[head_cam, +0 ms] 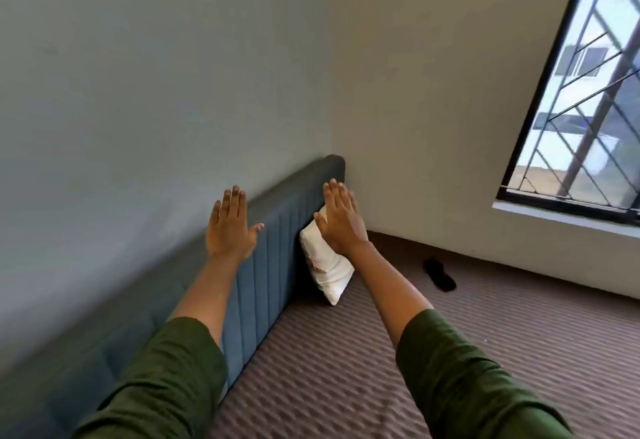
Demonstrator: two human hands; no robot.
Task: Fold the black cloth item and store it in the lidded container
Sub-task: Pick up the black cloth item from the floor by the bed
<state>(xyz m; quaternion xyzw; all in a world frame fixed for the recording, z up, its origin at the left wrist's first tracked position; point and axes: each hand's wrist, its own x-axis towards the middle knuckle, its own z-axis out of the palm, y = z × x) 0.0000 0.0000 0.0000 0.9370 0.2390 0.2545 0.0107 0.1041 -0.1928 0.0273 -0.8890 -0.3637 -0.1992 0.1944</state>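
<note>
Both my arms in green sleeves stretch out in front of me, palms down. My left hand (230,225) is flat and holds nothing, hovering in front of the blue headboard. My right hand (341,219) is also flat and holds nothing, raised in front of the white pillow. A small black cloth item (440,274) lies on the brown mattress at the far right, near the wall, well away from both hands. No lidded container is in view.
A blue padded headboard (277,258) runs along the grey wall on the left. A white pillow (327,270) leans against it. The brown ribbed mattress (381,362) fills the lower right. A barred window (581,92) is in the right wall.
</note>
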